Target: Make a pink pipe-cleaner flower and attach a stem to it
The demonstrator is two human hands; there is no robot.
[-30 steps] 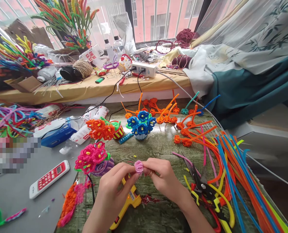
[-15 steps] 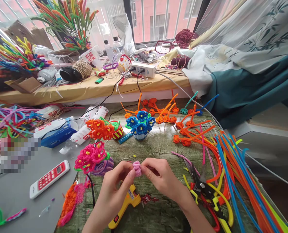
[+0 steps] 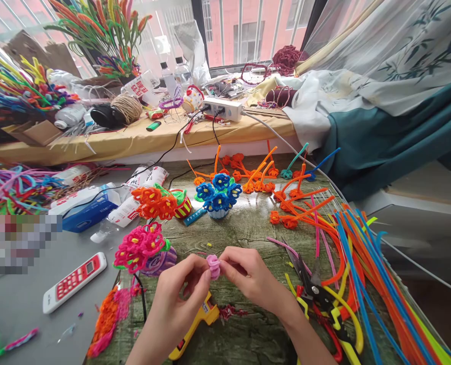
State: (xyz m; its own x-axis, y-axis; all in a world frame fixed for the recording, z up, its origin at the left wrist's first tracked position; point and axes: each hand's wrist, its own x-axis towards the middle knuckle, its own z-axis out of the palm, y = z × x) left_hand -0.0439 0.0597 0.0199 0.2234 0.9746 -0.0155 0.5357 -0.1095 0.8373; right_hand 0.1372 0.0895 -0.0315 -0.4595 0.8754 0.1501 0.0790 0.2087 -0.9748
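Behind our tabletop point(image 3: 240, 233), a cluttered sill point(image 3: 134, 139) runs beneath a barred window point(image 3: 240, 30). In the head view we hold a pink coil point(image 3: 213, 268) above the tabletop's front half: our left hand point(image 3: 182, 291) pinches its left side between thumb and fingers, our right hand point(image 3: 250, 279) its right side. Beneath lies a yellow glue gun point(image 3: 207, 315); pink flowers point(image 3: 139, 246) stand by the left edge, blue flowers point(image 3: 218, 193) toward the back edge, scissors point(image 3: 307, 278) near the right.
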